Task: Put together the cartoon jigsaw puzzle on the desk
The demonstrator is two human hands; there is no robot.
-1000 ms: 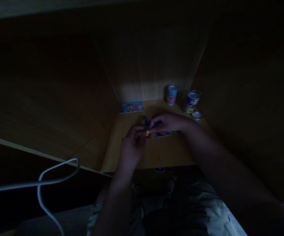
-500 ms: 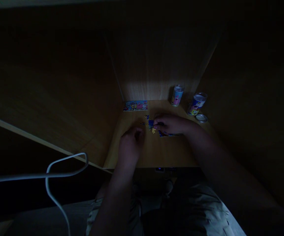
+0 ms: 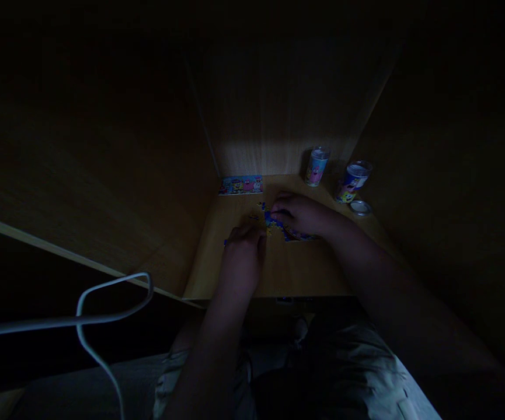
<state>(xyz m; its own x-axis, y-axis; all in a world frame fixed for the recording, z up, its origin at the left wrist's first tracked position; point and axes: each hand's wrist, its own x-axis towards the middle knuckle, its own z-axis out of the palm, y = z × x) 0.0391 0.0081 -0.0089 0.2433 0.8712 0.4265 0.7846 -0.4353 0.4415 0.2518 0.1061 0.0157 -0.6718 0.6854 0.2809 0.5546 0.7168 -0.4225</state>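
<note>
A partly joined jigsaw puzzle lies on the wooden surface, partly under my right hand. That hand's thumb and fingers are pinched at a blue jigsaw piece beside the puzzle's left side. My left hand is low over the surface just left of the pieces, fingers curled down and their tips partly hidden. A yellow piece lies close to its thumb side. Several small loose pieces are scattered between and beyond the hands. It is too dark to see what the left fingers hold, if anything.
A cartoon picture card lies at the back left. Two cartoon-printed cans, a slim one and a wider one, stand at the back right near a round lid. Wooden walls enclose the surface. A white cable hangs at left.
My left hand has moved right, toward the pieces, turning its back up; a blue piece now shows at its left. My right hand has shifted slightly away from me, staying pinched. The picture has darkened.
</note>
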